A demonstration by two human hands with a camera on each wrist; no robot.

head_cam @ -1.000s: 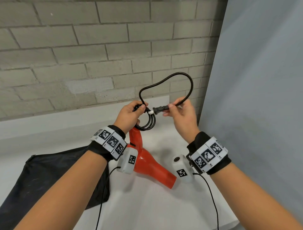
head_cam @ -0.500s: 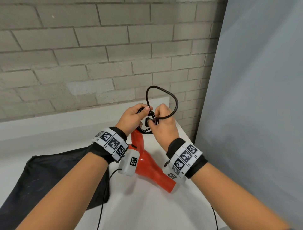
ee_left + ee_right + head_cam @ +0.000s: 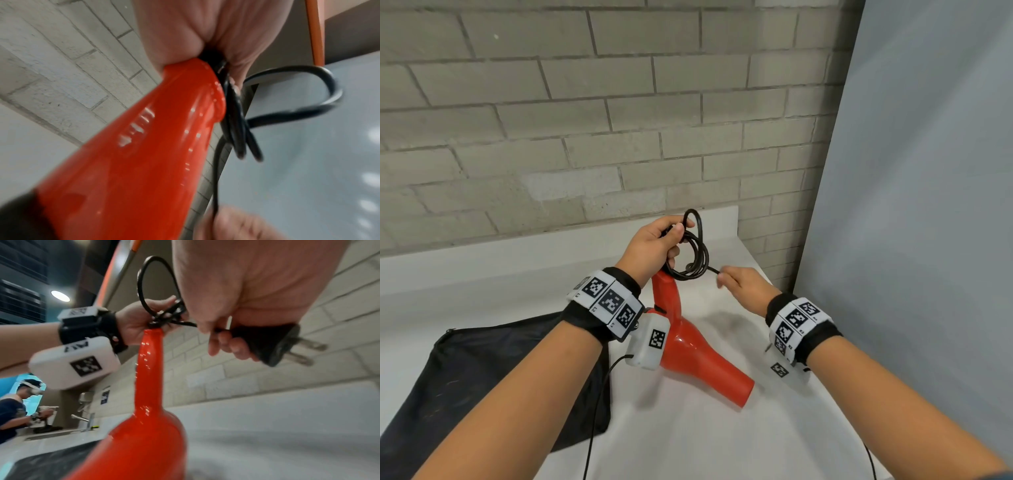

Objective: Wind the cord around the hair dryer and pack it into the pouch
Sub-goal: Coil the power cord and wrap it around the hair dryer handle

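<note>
Glossy red plastic: we see the hair dryer (image 3: 688,346) lying on the white surface (image 3: 688,445), nozzle toward us, handle tilted up toward the brick wall (image 3: 585,137).
Cord: the black cord (image 3: 693,253) is gathered in several loops at the handle's end, not spread along the body; one small loop stands above the bundle.
Left hand: our left hand (image 3: 650,248) has its fingers curled round the loops and the handle tip, thumb pressed on the coil.
Right hand: our right hand (image 3: 743,286) pinches the free end; the right wrist view shows its fingers closed on the plug (image 3: 267,344), two flat prongs pointing away from the palm.
Done: we judge most of the cord coiled, with only a short tail between bundle and plug.
Left: we judge that the tail must be secured, then the dryer goes into the pouch (image 3: 465,377), not yet begun.
Pouch: black, soft, matte fabric, lying flat and creased on the surface to our left, partly under the left forearm; we cannot tell where its mouth is.
Textures: the cord looks smooth, rubbery and springy; the dryer shell is hard and slick, so we expect the loops to slip if released.
</note>
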